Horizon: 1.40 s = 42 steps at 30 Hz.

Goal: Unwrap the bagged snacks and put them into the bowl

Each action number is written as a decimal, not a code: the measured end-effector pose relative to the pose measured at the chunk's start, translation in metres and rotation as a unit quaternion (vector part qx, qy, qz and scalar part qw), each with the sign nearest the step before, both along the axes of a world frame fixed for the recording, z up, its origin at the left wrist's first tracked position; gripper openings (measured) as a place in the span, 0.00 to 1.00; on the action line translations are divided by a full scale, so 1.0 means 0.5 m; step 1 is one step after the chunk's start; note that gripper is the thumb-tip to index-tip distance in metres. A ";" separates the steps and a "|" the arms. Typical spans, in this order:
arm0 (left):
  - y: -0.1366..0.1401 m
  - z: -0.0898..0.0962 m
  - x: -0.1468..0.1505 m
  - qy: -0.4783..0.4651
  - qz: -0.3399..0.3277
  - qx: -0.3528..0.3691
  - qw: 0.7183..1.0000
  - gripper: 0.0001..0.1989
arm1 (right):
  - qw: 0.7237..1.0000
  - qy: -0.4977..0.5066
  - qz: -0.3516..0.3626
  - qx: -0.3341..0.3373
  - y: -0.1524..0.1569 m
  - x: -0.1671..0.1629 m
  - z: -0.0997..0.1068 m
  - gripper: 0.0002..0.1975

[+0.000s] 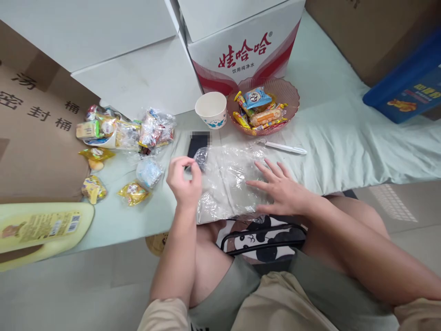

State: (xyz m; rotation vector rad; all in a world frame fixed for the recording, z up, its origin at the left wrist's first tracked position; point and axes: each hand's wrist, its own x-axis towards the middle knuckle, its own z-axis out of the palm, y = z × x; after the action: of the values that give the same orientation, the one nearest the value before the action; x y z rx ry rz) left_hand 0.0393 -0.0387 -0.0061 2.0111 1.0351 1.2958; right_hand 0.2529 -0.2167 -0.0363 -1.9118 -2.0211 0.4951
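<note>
A clear, crinkled plastic bag (pixel 227 184) lies flat at the front edge of the cloth-covered surface. At its left side my left hand (pixel 184 181) is closed, thumb and forefinger pinching the bag's edge. My right hand (pixel 284 188) rests on the bag's right part, fingers spread. Partly under the bag's upper left corner is a dark flat object (pixel 197 143), blurred in one spot. Just beyond the bag lies a white-handled tool (pixel 285 147); its left end is hard to make out under the film.
Behind stand a paper cup (pixel 211 110) and a pink ribbed bowl (pixel 292 99) of wrapped snacks. More wrapped snacks (pixel 134 193) are heaped at left. A yellow bottle (pixel 44 230), cartons (pixel 138 82) and a blue container (pixel 406 87) surround the surface.
</note>
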 end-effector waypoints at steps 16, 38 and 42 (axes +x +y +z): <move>0.037 -0.062 -0.001 0.358 -0.284 -0.090 0.885 0.23 | 0.992 0.001 -0.108 0.072 0.054 0.014 -0.032 0.12; 0.057 0.007 -0.030 -0.100 -0.207 -0.440 0.868 0.35 | 0.838 0.505 -0.194 0.067 0.067 0.077 0.013 0.16; 0.052 -0.003 -0.018 -0.053 -0.208 -0.468 0.857 0.38 | 0.738 0.625 -0.252 0.041 0.088 0.064 0.017 0.19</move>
State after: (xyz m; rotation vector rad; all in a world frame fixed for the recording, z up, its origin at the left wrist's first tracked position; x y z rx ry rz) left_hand 0.0305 -0.0126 -0.0077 1.2687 0.8559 0.4831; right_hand 0.2847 -0.1727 -0.0277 -1.2747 -0.5993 1.0916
